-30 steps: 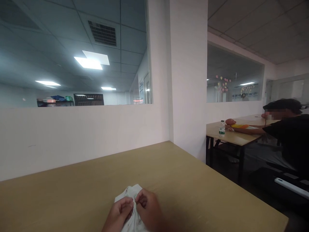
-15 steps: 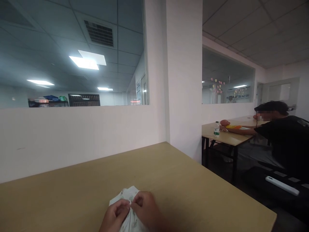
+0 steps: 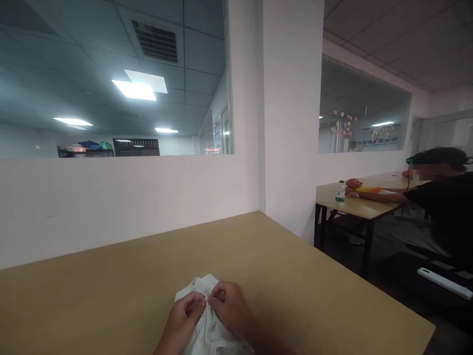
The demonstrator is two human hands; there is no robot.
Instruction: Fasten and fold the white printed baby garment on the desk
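A white cloth [image 3: 210,333] with a small printed pattern lies on the light wooden table, close to its near side. My left hand [image 3: 186,313] pinches the fabric from the left, thumb and index finger closed together. From the right, my right hand [image 3: 228,303] pinches the same cloth, its fingertips almost against those of the left. Folds run down from the pinched spot toward the bottom of the view. Whether a small fastener sits between the fingertips is too small to tell. The cloth's lower end is cut off by the frame.
The table [image 3: 314,296] meets a white wall and a pillar [image 3: 290,123]. At another table on the right, a person in black [image 3: 451,212] reaches toward a doll [image 3: 354,183] beside a water bottle [image 3: 340,194]. A white bar-shaped object [image 3: 443,283] lies low on the right.
The whole scene has shifted slightly right and up as my head turned. Both hands keep their pinch on the cloth, and slightly more of its lower right part shows.
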